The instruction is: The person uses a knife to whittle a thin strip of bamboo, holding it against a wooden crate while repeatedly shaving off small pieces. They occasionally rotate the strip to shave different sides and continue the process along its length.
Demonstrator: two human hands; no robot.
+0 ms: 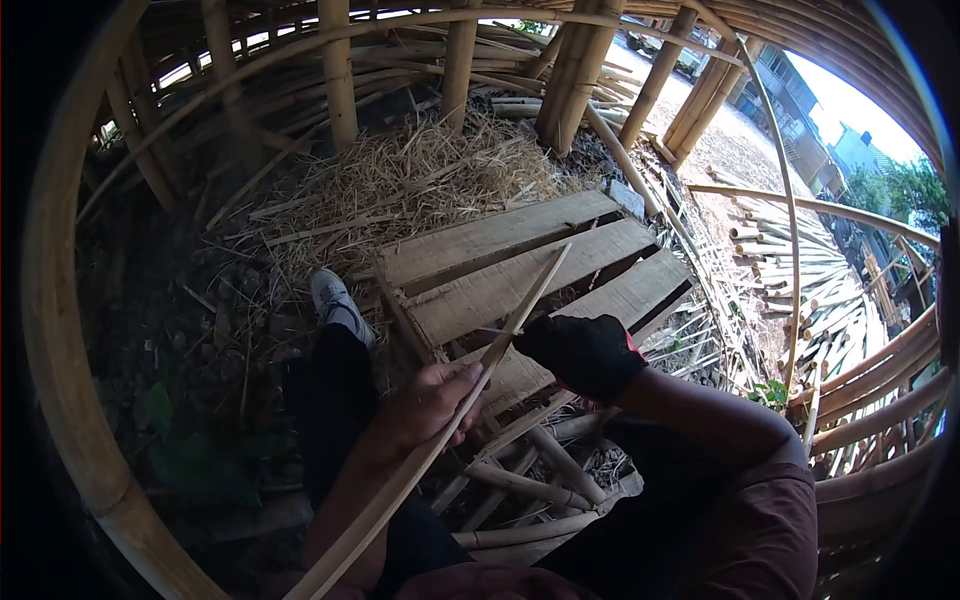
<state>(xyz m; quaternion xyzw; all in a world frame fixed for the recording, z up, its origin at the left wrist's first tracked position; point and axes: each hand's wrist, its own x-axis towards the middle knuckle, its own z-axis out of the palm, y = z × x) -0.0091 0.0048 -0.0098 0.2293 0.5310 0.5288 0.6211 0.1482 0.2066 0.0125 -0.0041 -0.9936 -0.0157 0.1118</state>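
Observation:
A long split bamboo strip (408, 478) runs slantwise from the bottom edge up over a low slatted wooden bench (470, 300). My bare left hand (432, 405) is closed around the strip, its thumb lying along the upper side. Farther up the strip, my right hand (585, 355) wears a black glove with red at the cuff. Its fingers are wrapped round what looks like a knife (492, 330); only a thin blade shows, at the strip's edge, and the handle is hidden in the glove.
Straw-like shavings (430, 165) are heaped behind the bench. Upright bamboo posts (338, 75) stand beyond, and cut bamboo poles (815, 285) lie at the right. Curved bamboo frames the left side. My shoe (335, 300) rests left of the bench, with more poles (535, 487) below.

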